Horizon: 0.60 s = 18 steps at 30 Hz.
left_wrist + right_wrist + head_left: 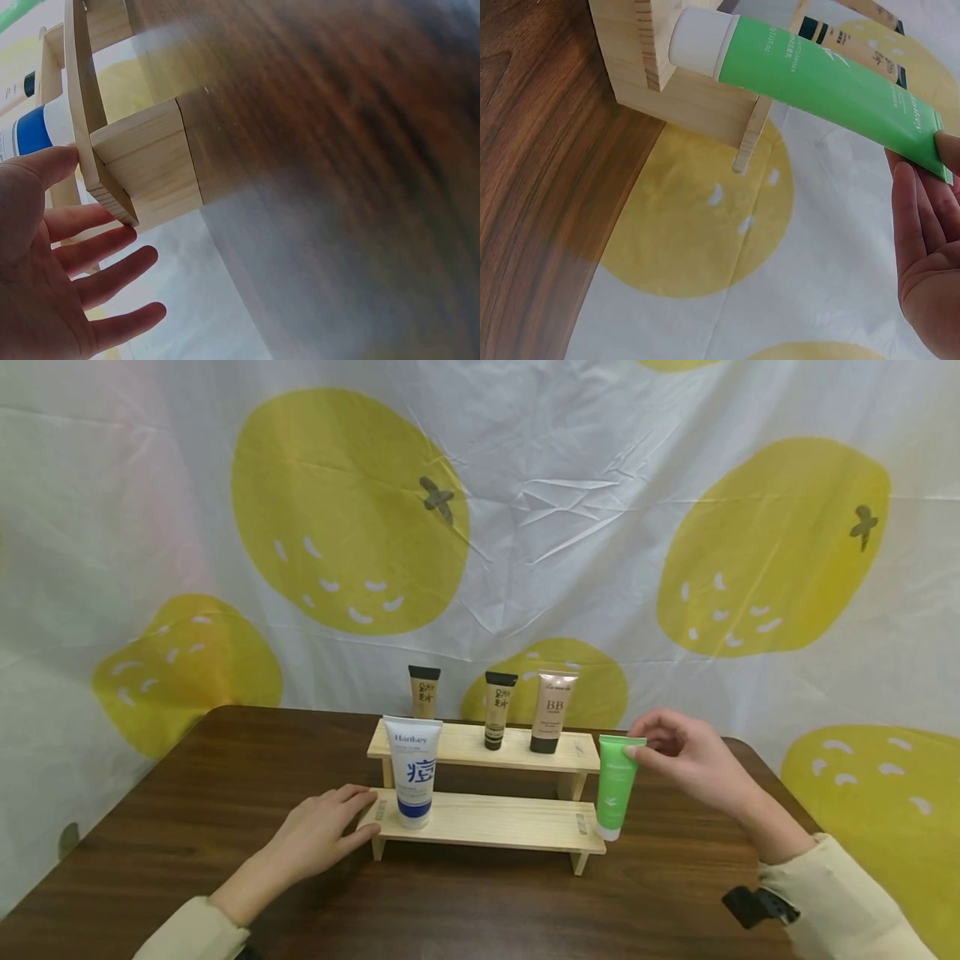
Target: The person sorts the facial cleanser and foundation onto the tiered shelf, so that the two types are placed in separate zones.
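Note:
My right hand (693, 760) pinches the flat crimped end of a green squeeze tube (617, 785) between thumb and fingers. The tube hangs with its white cap (703, 41) down, beside the right end of the two-tier wooden display rack (495, 822). At the other end, my left hand (322, 831) touches the left edge of the lower tier, fingers spread and fairly straight in the left wrist view. Close to that hand, a white and blue Hankey tube (415, 768) stands cap down on the lower tier.
On the upper tier stand a pinkish BB cream tube (553, 712) and a small beige tube with black ends (497, 710). Another small beige tube (424, 693) is at the left, partly behind the Hankey tube. A patterned cloth (555, 527) hangs behind the brown wooden table (480, 910).

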Tool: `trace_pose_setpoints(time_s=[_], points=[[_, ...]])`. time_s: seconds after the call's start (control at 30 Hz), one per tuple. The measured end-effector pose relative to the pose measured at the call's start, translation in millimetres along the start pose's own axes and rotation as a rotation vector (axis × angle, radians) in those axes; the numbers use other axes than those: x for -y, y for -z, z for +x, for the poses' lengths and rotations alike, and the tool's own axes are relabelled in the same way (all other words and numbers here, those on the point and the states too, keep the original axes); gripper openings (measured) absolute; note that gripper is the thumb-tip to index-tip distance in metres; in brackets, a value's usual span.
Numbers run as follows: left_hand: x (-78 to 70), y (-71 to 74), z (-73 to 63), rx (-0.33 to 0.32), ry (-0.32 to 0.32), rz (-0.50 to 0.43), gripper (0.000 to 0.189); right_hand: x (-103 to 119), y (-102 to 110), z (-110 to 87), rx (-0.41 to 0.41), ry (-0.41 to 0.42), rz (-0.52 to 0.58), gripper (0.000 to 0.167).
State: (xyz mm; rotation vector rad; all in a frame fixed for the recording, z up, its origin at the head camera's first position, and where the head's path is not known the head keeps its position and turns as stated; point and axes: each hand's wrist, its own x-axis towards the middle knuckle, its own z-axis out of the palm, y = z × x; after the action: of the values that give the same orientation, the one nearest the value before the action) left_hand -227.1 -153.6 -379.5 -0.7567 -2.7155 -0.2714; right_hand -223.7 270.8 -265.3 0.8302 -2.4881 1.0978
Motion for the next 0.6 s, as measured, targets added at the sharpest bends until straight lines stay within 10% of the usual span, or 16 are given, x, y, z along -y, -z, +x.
trace_pose_setpoints(time_s=[0.6], points=[[-1.0, 0.0, -0.4, -0.017, -0.008, 0.015, 0.045, 16.3, -27.6, 24.3, 0.024, -0.010, 0.030, 0.012]])
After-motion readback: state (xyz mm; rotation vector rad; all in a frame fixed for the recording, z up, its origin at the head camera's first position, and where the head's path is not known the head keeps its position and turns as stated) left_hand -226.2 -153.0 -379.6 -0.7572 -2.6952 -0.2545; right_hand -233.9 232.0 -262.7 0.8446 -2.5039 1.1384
